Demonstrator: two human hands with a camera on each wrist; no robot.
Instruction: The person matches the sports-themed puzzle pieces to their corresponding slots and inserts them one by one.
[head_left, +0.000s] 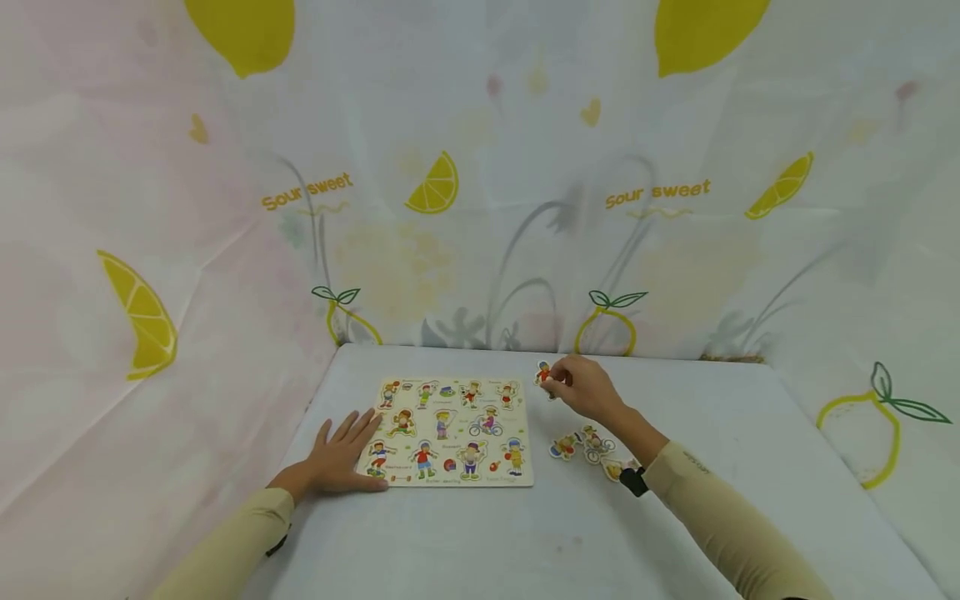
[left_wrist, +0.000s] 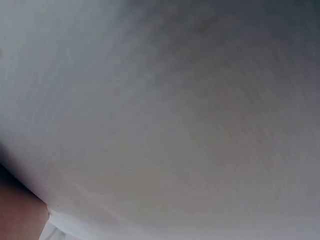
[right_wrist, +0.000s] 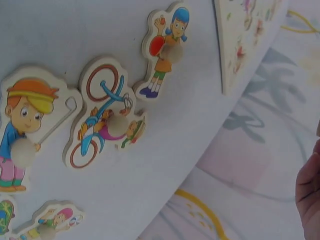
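Observation:
A flat wooden puzzle board (head_left: 457, 433) with printed sports figures lies on the white table. My left hand (head_left: 341, 457) rests at its left edge, fingers spread and thumb along the front corner. Past the board's far right corner, my right hand (head_left: 588, 387) pinches a puzzle piece (head_left: 542, 372) showing a figure in red with blue headwear; the fingertips hide part of it. Nearer me, below the right forearm, lie a cyclist piece (right_wrist: 102, 112), a paddle-player piece (right_wrist: 167, 50) and a golfer piece (right_wrist: 30, 125), each with a round wooden knob.
More pieces, such as a small reclining-figure piece (right_wrist: 50, 220), lie beside the golfer. A lemon-print cloth (head_left: 480, 275) hangs behind the table (head_left: 480, 542) and along its sides. The left wrist view shows mostly pale, blurred cloth (left_wrist: 150, 125).

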